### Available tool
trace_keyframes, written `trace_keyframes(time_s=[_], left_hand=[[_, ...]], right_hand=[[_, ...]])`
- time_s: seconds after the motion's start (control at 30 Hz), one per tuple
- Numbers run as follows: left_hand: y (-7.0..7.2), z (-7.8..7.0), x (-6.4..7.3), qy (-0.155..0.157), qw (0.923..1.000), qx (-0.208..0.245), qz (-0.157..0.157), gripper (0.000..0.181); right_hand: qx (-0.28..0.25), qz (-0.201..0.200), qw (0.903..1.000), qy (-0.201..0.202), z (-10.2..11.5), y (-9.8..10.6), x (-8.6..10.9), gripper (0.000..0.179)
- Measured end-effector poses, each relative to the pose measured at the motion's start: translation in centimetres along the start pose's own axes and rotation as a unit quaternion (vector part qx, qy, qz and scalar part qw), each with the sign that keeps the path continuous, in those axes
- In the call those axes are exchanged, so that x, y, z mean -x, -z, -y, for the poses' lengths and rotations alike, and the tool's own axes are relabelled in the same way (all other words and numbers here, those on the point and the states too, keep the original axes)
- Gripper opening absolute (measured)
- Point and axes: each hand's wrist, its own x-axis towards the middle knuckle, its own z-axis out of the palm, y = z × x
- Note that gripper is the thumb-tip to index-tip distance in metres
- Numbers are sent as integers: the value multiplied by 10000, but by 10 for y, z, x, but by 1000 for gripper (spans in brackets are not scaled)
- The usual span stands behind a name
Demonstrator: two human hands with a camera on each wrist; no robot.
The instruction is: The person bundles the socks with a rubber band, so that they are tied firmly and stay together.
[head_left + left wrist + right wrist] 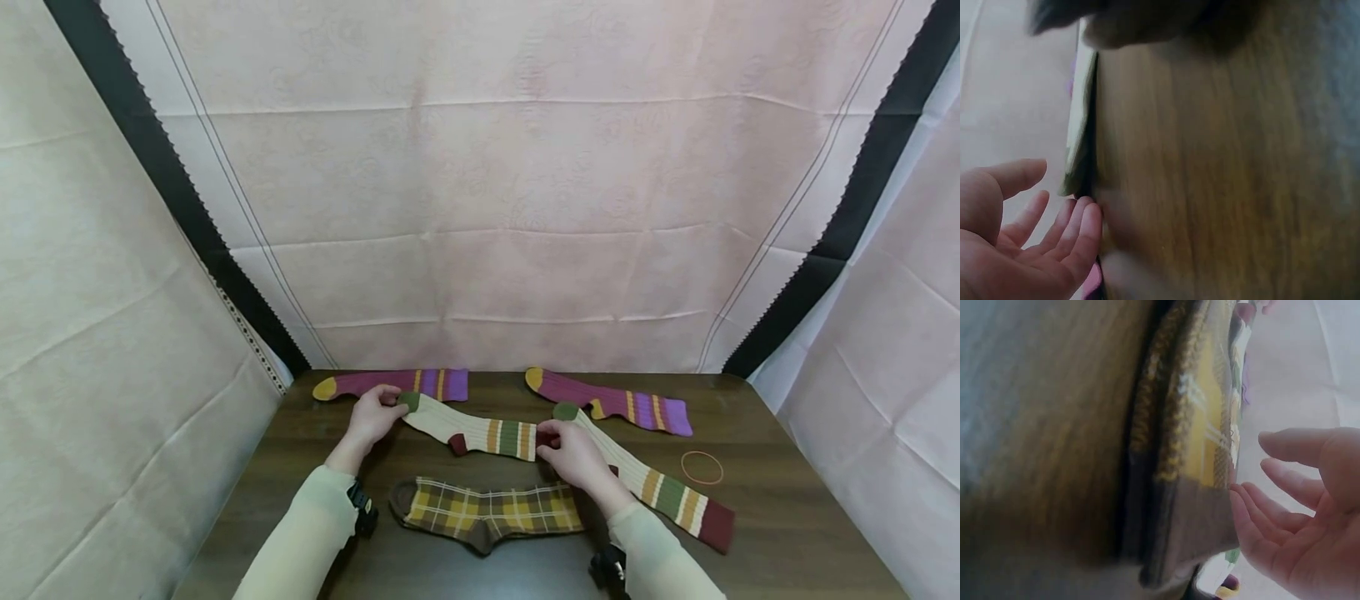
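A cream striped sock (472,431) with a green toe and burgundy heel lies flat in the middle of the table. My left hand (378,414) is at its green toe, thumb and fingers apart in the left wrist view. My right hand (576,456) is at the burgundy cuff, fingers loosely bent and thumb apart in the right wrist view. Whether either hand's fingertips touch the fabric is unclear. A matching striped sock (658,482) slants down to the right, partly hidden behind my right hand. Nearer me lies a pair of yellow-brown plaid socks (491,510), stacked.
Two purple socks with yellow toes lie along the back edge: the left purple sock (382,383) and the right purple sock (600,396). An orange rubber band (702,467) is on the brown table (780,533) at right. Pale fabric walls (525,208) enclose the table.
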Motion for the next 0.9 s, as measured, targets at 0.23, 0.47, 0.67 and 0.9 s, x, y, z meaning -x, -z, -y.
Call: trace_keyframes(time_s=[0.23, 0.47, 0.67, 0.9], left_hand=[[-3, 0, -6, -36, 9999, -100, -33, 38], [-7, 3, -13, -30, 9997, -253, -69, 39], [-12, 10, -18, 47, 9995, -295, -98, 43], [-11, 17, -20, 16, 9999, -129, -26, 41]], right_hand=[[139, -145, 9997, -157, 0, -1, -1, 28], [404, -306, 9986, -158, 3, 0, -2, 26], [534, -113, 9983, -199, 0, 0, -3, 31], [412, -80, 9989, -226, -5, 0, -8, 32]])
